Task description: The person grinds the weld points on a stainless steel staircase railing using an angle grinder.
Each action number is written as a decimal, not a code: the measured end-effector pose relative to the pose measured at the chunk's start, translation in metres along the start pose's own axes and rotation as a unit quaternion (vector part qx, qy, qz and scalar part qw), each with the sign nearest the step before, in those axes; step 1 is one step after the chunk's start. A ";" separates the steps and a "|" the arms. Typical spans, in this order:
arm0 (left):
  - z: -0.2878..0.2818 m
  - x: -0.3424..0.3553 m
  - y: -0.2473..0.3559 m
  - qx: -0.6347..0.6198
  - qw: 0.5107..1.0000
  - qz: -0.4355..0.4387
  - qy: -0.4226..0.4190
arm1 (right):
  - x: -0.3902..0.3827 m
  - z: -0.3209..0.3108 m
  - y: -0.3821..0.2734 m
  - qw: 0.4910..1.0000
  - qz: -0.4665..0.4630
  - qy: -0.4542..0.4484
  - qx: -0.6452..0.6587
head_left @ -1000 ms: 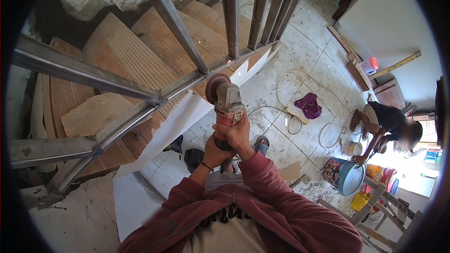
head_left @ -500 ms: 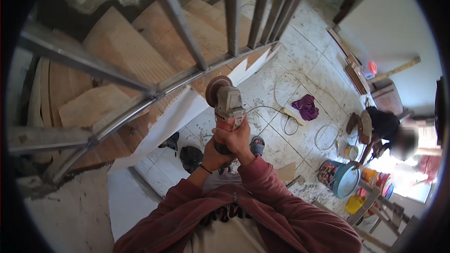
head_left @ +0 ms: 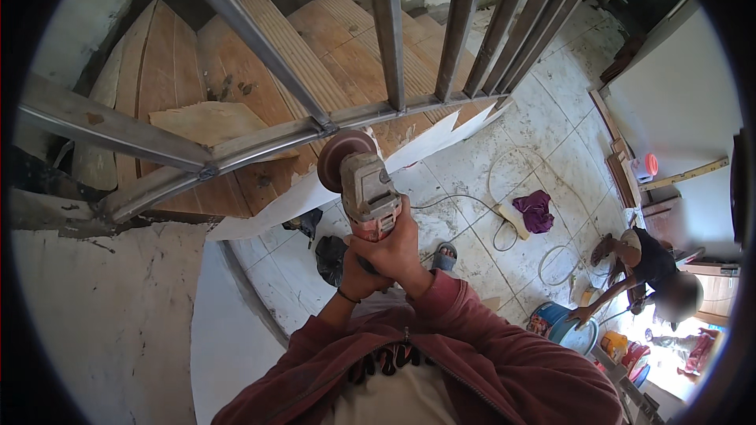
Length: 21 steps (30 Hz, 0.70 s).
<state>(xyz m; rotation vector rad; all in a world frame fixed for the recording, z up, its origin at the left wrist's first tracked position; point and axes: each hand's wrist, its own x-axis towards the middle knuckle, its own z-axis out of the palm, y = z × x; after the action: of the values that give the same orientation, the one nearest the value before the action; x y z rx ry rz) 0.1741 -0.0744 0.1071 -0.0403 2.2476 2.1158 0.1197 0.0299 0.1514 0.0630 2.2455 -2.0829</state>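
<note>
Maroon long-sleeved jacket (head_left: pixel 512 350) is being worn, its front being parted above the zip pull (head_left: pixel 407 334). Beige shirt (head_left: pixel 402 400) is being shown beneath, marked with dark lettering (head_left: pixel 391 360). Left wrist (head_left: pixel 337 312) is being circled by a thin dark band (head_left: pixel 347 297). Grey open-toed sandal (head_left: pixel 443 260) is being worn on one foot (head_left: pixel 449 250).

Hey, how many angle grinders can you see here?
1: the angle grinder, held in the left hand and right hand, its disc near the metal railing. Others may be hidden.

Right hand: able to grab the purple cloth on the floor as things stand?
Probably not: the right hand is wrapped around the angle grinder, and the purple cloth lies on the tiled floor, seemingly well below it.
</note>
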 end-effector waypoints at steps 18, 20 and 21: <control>-0.018 0.000 -0.012 0.056 0.998 0.025 0.000 | -0.001 0.017 -0.004 0.999 -0.046 -0.003 -0.009; -0.022 -0.003 -0.009 0.018 1.000 -0.011 -0.001 | -0.002 0.020 -0.010 0.999 -0.049 -0.003 -0.015; -0.024 -0.004 -0.011 0.020 1.000 -0.010 0.000 | -0.002 0.021 -0.010 0.999 -0.050 -0.003 -0.013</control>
<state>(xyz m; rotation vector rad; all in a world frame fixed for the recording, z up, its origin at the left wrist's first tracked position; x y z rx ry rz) 0.1779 -0.0990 0.0981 -0.0591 2.2783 2.0615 0.1215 0.0086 0.1596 -0.0580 2.3190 -2.0974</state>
